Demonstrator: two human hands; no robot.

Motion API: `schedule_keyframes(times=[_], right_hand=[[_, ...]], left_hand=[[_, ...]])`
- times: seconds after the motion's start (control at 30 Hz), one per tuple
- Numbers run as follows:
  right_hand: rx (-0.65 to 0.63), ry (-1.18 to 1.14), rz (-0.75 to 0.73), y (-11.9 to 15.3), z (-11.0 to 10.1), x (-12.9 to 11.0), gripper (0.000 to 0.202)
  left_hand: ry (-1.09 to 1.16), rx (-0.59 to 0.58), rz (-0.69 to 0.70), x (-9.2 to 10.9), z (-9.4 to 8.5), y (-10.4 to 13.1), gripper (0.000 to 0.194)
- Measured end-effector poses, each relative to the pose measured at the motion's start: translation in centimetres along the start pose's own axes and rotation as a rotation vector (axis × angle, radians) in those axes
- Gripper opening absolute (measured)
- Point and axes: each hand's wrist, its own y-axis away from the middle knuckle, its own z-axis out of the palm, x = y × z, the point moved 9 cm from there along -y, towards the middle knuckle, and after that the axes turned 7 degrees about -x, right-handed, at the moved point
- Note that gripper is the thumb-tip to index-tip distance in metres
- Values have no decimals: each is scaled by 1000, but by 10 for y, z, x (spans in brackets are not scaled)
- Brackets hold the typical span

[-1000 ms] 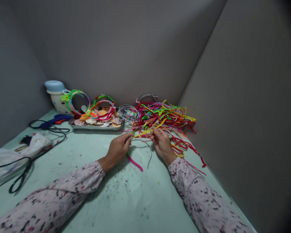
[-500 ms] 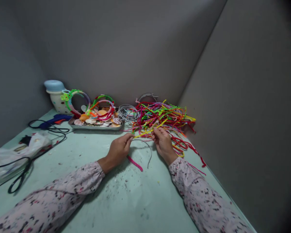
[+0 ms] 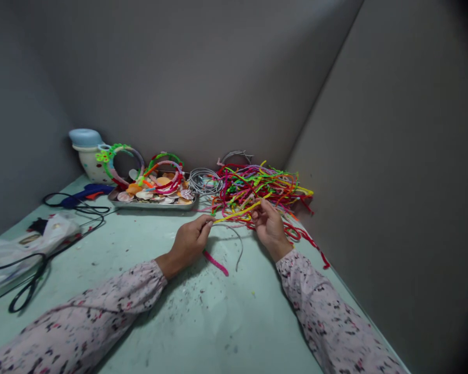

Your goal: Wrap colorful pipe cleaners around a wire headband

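Observation:
A yellow pipe cleaner (image 3: 237, 212) stretches between my two hands over the pale green table. Its left end is pinched in my left hand (image 3: 190, 240), from which a thin grey wire (image 3: 239, 244) also curves out to the right. Below the same hand a pink pipe cleaner (image 3: 217, 264) sticks out toward the table. My right hand (image 3: 270, 228) holds the yellow pipe cleaner near its right end between thumb and forefinger, in front of a heap of colourful pipe cleaners (image 3: 257, 182).
A metal tray (image 3: 152, 205) of shells and decorated hoops (image 3: 119, 150) stands at the back. Beside it lies coiled wire (image 3: 205, 182). To the left are a blue-lidded container (image 3: 91, 158), a blue tool (image 3: 88, 193), a black cable (image 3: 42, 270) and a plastic bag (image 3: 56, 228).
My right hand has slid to the right along the yellow pipe cleaner, away from my left hand. My left hand has hardly moved. The view has shifted slightly.

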Motion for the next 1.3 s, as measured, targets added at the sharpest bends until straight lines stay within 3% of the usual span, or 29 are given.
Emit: schedule_keyframes(times=[0.53, 0.77, 1.13, 1.3], right_hand=[[118, -21, -52, -5, -18, -14, 23], [79, -16, -23, -10, -19, -20, 23], [176, 113, 6, -14, -32, -35, 18], [292, 69, -14, -15, -49, -40, 13]], left_hand=[[-9, 0, 9, 9, -2, 3, 30], [24, -6, 46, 8, 1, 4, 27], [-31, -21, 42, 8, 2, 4, 28], [-58, -27, 43, 10, 1, 4, 28]])
